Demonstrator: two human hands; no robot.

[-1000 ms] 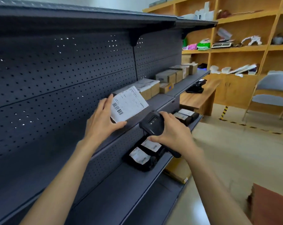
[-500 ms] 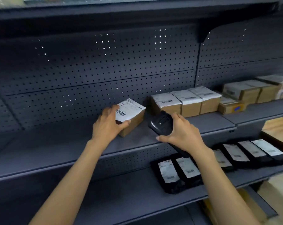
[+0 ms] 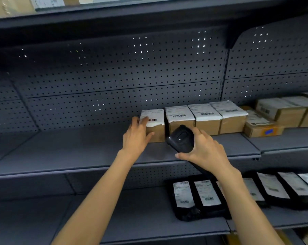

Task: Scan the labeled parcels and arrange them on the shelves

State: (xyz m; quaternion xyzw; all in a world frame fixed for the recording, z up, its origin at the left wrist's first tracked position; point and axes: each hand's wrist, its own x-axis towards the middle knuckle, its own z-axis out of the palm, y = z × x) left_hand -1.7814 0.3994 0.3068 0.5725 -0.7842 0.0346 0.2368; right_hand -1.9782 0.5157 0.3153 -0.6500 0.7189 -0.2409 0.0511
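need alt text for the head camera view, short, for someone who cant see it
A person's left hand rests on a brown cardboard parcel with a white barcode label, leftmost in a row of four on a dark grey metal shelf. Their right hand grips a black handheld scanner; black labelled pouches lie on the shelf below.

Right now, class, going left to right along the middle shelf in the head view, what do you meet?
Left hand → box it touches → scanner in the right hand → flat box with blue mark.
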